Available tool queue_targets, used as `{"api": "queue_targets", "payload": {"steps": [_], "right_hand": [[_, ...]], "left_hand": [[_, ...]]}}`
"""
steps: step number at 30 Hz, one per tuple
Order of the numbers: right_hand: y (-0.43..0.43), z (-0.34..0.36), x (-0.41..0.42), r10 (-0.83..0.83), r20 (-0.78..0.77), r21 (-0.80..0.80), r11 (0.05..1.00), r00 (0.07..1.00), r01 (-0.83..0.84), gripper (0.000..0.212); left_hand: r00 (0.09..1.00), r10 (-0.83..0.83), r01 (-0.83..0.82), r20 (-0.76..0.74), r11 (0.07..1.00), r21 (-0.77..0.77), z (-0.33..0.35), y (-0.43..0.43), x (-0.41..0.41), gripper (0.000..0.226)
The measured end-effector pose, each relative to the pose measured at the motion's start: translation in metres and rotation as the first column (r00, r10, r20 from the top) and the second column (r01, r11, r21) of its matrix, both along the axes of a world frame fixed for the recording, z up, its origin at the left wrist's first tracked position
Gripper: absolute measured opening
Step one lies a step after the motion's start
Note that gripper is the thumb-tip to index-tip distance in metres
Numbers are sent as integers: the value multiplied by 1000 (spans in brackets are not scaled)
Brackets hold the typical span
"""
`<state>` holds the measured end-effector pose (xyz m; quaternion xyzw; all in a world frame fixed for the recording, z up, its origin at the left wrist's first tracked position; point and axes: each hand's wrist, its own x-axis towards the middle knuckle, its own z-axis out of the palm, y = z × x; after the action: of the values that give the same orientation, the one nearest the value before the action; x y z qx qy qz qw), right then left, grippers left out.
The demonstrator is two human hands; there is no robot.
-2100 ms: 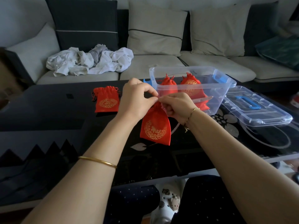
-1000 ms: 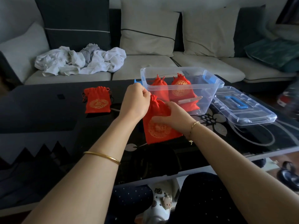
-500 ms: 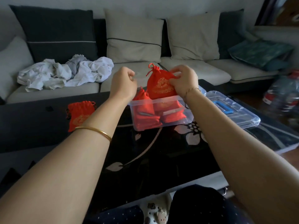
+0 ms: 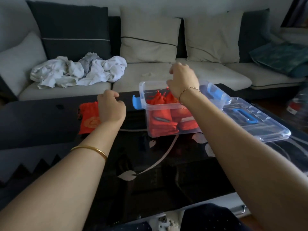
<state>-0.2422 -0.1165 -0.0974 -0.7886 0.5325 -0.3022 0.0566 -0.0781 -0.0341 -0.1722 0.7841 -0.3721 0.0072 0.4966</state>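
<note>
Left of the clear box (image 4: 166,130), the red pouch (image 4: 88,119) looks soft and light, so pinch its gathered neck. The left hand (image 4: 111,107) is over the pouch and the right hand (image 4: 183,80) over the box, both loosely curled and empty.

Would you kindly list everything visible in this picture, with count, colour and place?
table: one, black glass with a pale flower pattern, in front
box: one, clear with blue latches, mid-table
lid: one, clear with a blue handle, on the table right of the box
pouches in the box: at least three, red, standing
loose pouch: one, red with gold print, on the table left of the box
sofa: one, pale grey, behind the table
cushions: at least five, beige, dark, white and teal, along the sofa
cloth heap: one, white and grey, left sofa seat
left hand: loosely curled, empty, in front of the loose pouch
right hand: over the box, grip unclear
</note>
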Motion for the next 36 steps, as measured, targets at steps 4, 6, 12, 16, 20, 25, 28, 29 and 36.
{"api": "queue_targets", "payload": {"steps": [4, 6, 12, 16, 20, 25, 28, 29, 36], "right_hand": [[60, -22, 62, 382, 109, 6, 923, 918, -384, 28], [75, -46, 90, 471, 82, 115, 871, 879, -477, 26], [60, -112, 129, 413, 137, 373, 820, 900, -433, 21], [35, -138, 142, 327, 245, 417, 814, 912, -404, 23], [18, -152, 146, 300, 297, 425, 808, 906, -407, 21], [18, -155, 141, 282, 308, 434, 809, 909, -397, 19], [28, -152, 135, 294, 263, 438, 812, 919, -385, 18], [32, -150, 133, 304, 243, 444, 810, 921, -384, 18], [70, -132, 94, 384, 5, 545, 773, 924, -324, 26]], "left_hand": [[996, 87, -90, 21, 986, 142, -33, 18, 29, 30], [988, 151, -155, 34, 959, 239, -44, 25, 48, 31], [974, 4, -113, 226, 875, 471, -65, 21, 113, 37], [975, -80, -52, 206, 823, 565, -68, -12, 156, 52], [984, -131, 10, 119, 711, 703, -75, -35, 182, 56], [934, -286, 37, 213, 671, 741, -91, -18, 166, 50], [919, -318, 31, 232, 645, 764, -91, 1, 140, 53], [920, -318, 30, 230, 641, 767, -92, 8, 129, 54], [936, -302, 81, 178, 680, 729, -92, 61, 33, 52]]}}
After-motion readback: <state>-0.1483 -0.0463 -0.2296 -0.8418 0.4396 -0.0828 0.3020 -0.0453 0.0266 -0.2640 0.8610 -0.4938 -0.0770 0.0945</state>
